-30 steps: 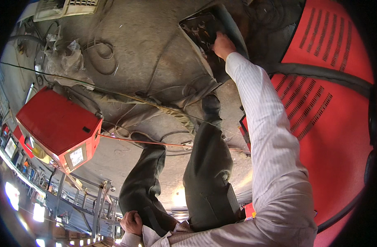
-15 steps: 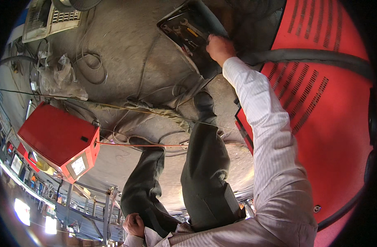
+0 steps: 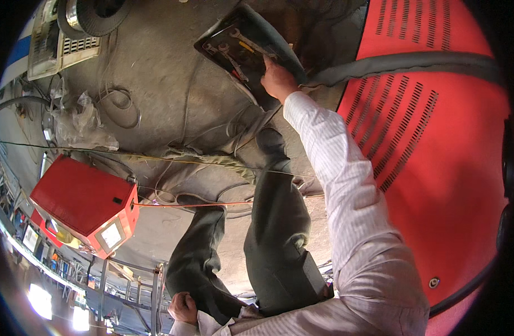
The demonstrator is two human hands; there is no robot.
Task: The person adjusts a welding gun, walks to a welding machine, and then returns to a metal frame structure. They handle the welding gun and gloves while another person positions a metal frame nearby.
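Note:
My right hand [image 3: 278,82] reaches over the near right side of a dark, shallow tool tray [image 3: 272,29] on the ground. Its fingers are curled, with the index fingertip against the lower end of an open-end wrench [image 3: 235,35]; the other fingertips are hidden, so a grip cannot be confirmed. Beside that wrench lie a tool with a yellow handle [image 3: 247,47], another wrench [image 3: 225,50] and a small red-marked tool [image 3: 236,73]. My left hand [image 3: 182,308] rests on my left thigh, fingers curled in, nothing visible in it.
A large red vented cabinet [image 3: 436,168] with a thick black hose [image 3: 414,64] stands at right. At left are a red boxy machine [image 3: 83,193], crumpled clear plastic [image 3: 83,120] and a pale crate [image 3: 77,53]. Cables [image 3: 125,109] and a taut cord [image 3: 212,159] cross the ground.
My right hand has moved a little farther into the tray, toward the wrenches. The whole view has shifted slightly. My left hand stays on my thigh.

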